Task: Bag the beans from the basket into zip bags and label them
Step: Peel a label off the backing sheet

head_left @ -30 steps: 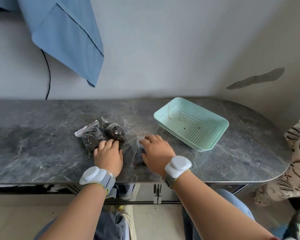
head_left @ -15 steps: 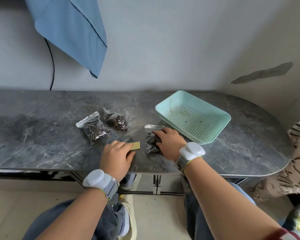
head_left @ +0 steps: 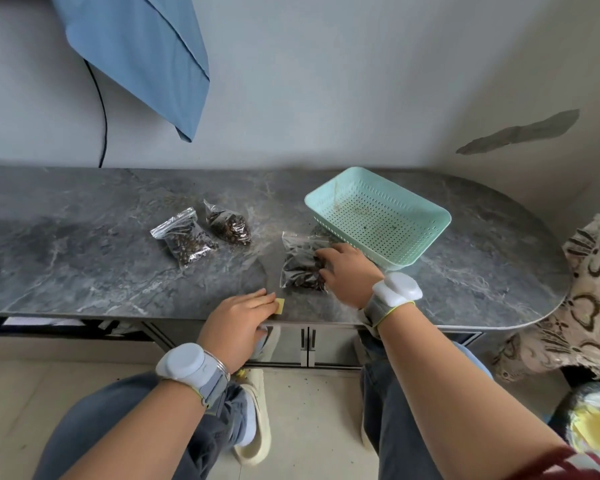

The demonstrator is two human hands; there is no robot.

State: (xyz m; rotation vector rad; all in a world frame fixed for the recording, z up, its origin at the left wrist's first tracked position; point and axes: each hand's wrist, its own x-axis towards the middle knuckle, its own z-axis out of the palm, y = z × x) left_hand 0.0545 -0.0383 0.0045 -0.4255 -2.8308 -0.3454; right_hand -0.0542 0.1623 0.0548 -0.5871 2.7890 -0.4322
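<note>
A clear zip bag of dark beans (head_left: 300, 266) lies on the grey marble table (head_left: 84, 244), just left of the mint green basket (head_left: 378, 218). My right hand (head_left: 347, 273) grips this bag's right side, fingers curled onto it. My left hand (head_left: 238, 320) is at the table's front edge and pinches a small yellow label (head_left: 280, 305), most of it hidden under the fingers. Two more filled bags (head_left: 187, 241) (head_left: 230, 227) lie side by side further left. The basket shows only a few specks inside.
A blue cloth (head_left: 142, 60) and a black cable (head_left: 101, 109) hang on the wall behind the table. A patterned fabric (head_left: 582, 299) drapes at the table's rounded right end. My knees and a slipper (head_left: 255, 420) are below the front edge.
My right hand slid the third bag away from me and rightward toward the basket. My left hand left the two bags, came back to the front edge and now holds the yellow label.
</note>
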